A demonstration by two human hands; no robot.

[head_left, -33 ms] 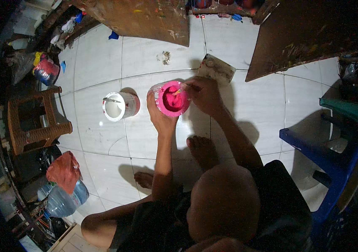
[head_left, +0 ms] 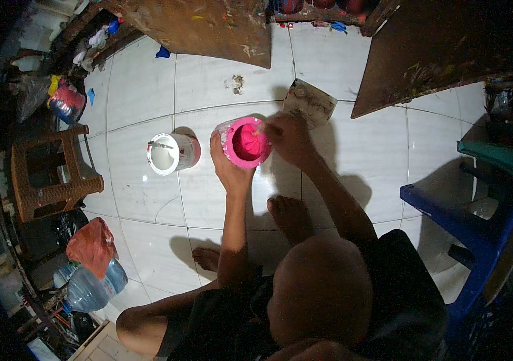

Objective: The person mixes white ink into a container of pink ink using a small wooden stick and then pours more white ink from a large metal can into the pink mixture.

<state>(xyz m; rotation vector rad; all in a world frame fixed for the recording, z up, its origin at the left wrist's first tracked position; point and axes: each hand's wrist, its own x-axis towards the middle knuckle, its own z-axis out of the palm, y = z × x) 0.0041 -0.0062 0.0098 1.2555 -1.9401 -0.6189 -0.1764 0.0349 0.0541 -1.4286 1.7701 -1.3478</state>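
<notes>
Two bare hands meet at a pink-rimmed pot that holds bright pink paint; the clock is read from this pot, twelve at the top of the view. The left hand curves around the pot's wall from eight o'clock, half closed on it. The right hand is at three o'clock, fingers bent inward at the rim; what they pinch, if anything, cannot be told. Nor can it be told whether the pot's base rests on the floor.

The floor is of large, glossy white tiles with thin dark joints, crossed by hard shadows. On it, at nine o'clock, a white-rimmed tub has a narrow grey strip across its mouth. A smudged rectangular slab lies at two o'clock, and a dirty brownish patch marks the tiles at twelve. One bare foot is at five.

Farther out, paint-flecked brown panels stand at half past eleven and two. A brown stool is at nine, a blue plastic stool between three and four. Toward eight, a red plastic bag lies against a large clear bottle.
</notes>
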